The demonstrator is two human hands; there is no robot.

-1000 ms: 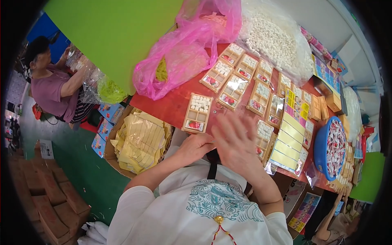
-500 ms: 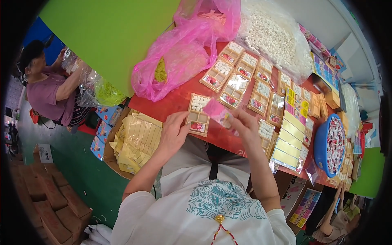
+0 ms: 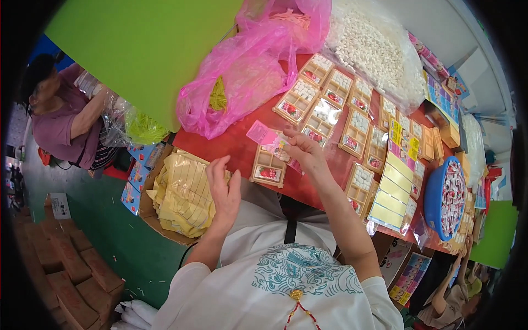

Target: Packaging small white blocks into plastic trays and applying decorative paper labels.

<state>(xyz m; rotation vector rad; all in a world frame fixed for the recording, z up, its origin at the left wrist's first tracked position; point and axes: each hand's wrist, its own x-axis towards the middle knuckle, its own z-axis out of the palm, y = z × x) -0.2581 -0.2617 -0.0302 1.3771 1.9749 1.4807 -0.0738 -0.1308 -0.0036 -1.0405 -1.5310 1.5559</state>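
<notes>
My right hand (image 3: 306,153) pinches a thin pink printed packet (image 3: 263,135) and holds it over a small wooden compartment tray (image 3: 267,161) at the table's near edge. The packet and hand hide the tray's upper part; a strawberry-printed piece lies in its lower compartment. My left hand (image 3: 225,190) is open, fingers spread, just off the table edge. It is beside the yellow film packets (image 3: 184,190) and touches nothing that I can make out. To the right, several similar trays (image 3: 352,135) stand in rows, holding white pieces and strawberry-printed packets.
Pink plastic bags (image 3: 236,82) and a clear bag of white pieces (image 3: 368,52) lie at the back of the red table (image 3: 234,146). A blue basin (image 3: 430,195) of small packets stands right. A cardboard box (image 3: 147,212) sits left. Another person (image 3: 66,118) works at far left.
My left hand has come off the tray, moving back toward me and opening. My right hand has moved left and up, bringing the pink packet over the tray.
</notes>
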